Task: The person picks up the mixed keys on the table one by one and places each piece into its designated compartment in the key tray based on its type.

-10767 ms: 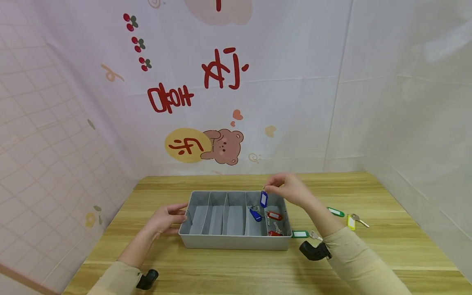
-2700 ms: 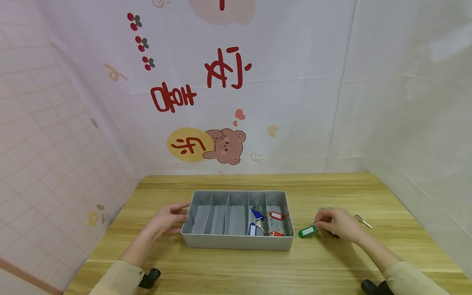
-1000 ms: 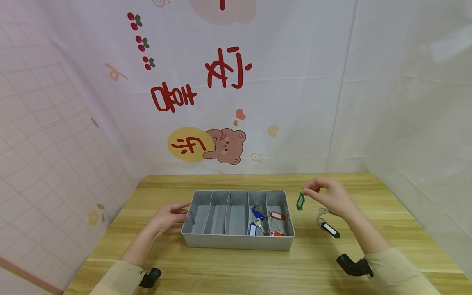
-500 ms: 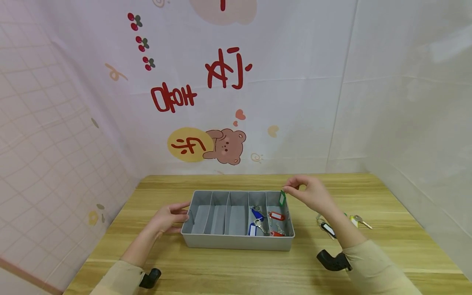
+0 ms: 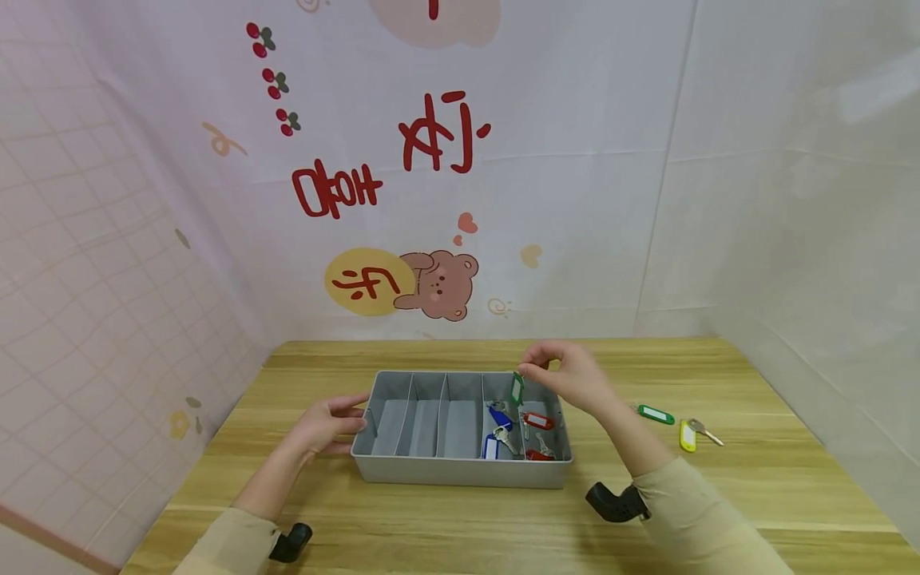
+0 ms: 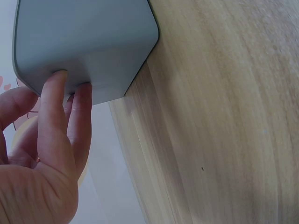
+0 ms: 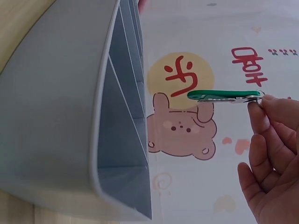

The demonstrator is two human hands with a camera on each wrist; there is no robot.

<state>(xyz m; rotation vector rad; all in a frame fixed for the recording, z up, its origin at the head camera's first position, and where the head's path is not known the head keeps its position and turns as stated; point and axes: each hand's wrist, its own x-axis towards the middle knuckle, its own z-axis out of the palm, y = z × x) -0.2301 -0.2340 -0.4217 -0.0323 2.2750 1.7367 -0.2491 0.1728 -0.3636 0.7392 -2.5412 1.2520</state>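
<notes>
While fingers [image 7: 259,157] lie curled, the right hand [image 5: 573,377] pinches a green tag [image 7: 222,94].

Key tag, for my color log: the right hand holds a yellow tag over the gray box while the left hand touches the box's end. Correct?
The color is wrong: the right wrist view shows the right hand holding a green tag. It is over the gray box, and the left hand touches the box's end.

Tray [image 5: 463,472]: open above; four dividers [image 5: 442,419] stand inside.
Left end: left hand [image 5: 327,427] in the way.
Right end: right hand [image 5: 573,375] with green tag [image 5: 517,390] overhead.
Desk [image 5: 460,531]: room before the tray.
</notes>
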